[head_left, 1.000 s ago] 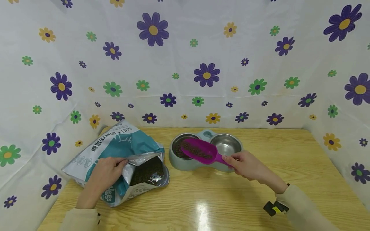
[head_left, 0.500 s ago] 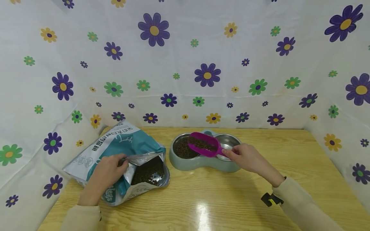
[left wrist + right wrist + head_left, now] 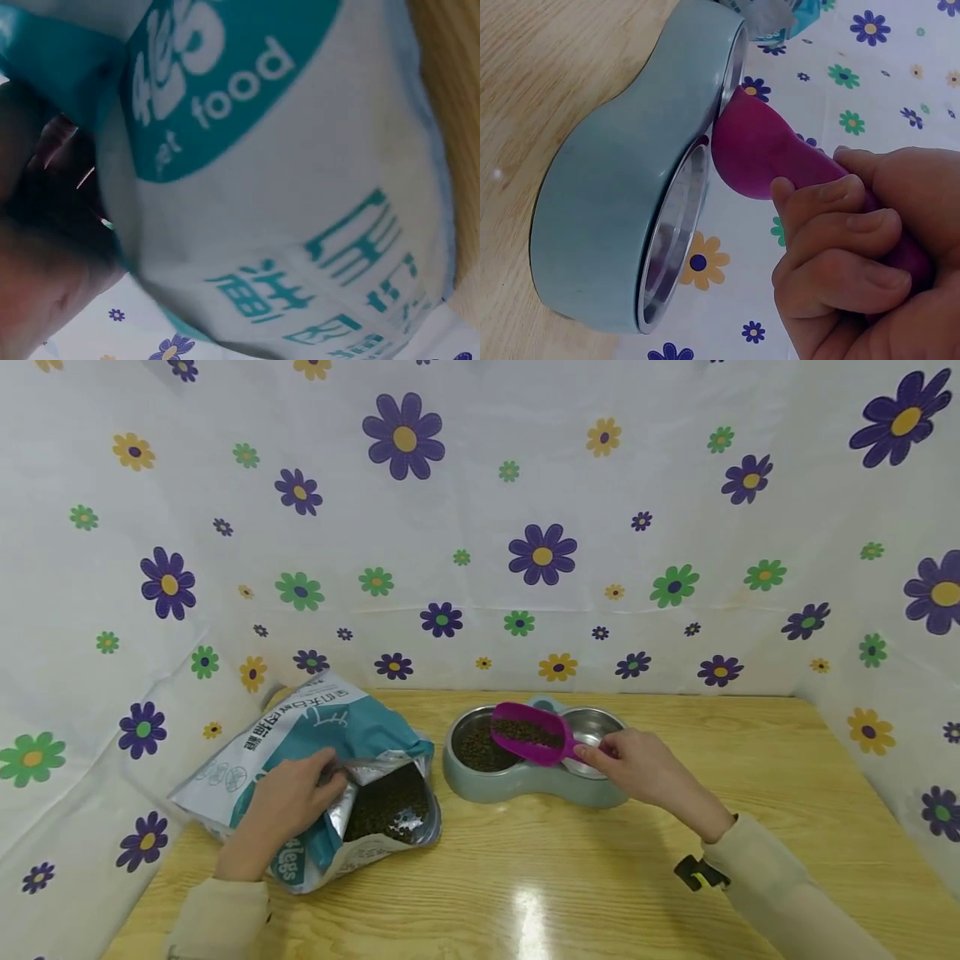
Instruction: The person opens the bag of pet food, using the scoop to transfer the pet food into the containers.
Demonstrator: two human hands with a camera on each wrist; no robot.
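Note:
My right hand (image 3: 637,764) grips the handle of a purple scoop (image 3: 527,714) that carries brown kibble, level above the double pet bowl (image 3: 491,789). The scoop overlaps both steel bowls in the head view; the left one holds kibble. In the right wrist view, my fingers curl round the scoop's handle (image 3: 817,165), and its tip is by the bowl rims. At the opening of the teal and white pet food bag (image 3: 352,722), my left hand (image 3: 288,797) lies with its fingers loosely parted beside the folded flap. Dark kibble (image 3: 390,802) shows inside the bag.
The bag lies on the left of the wooden table (image 3: 600,877), its mouth facing the bowls. A white flowered cloth (image 3: 480,510) hangs at the back and both sides. The right steel bowl (image 3: 588,727) shows bare metal inside.
The scoop has risen and moved slightly right from over the left bowl, still loaded with kibble. My left hand's fingers have loosened from the bag flap and shifted a little up and right.

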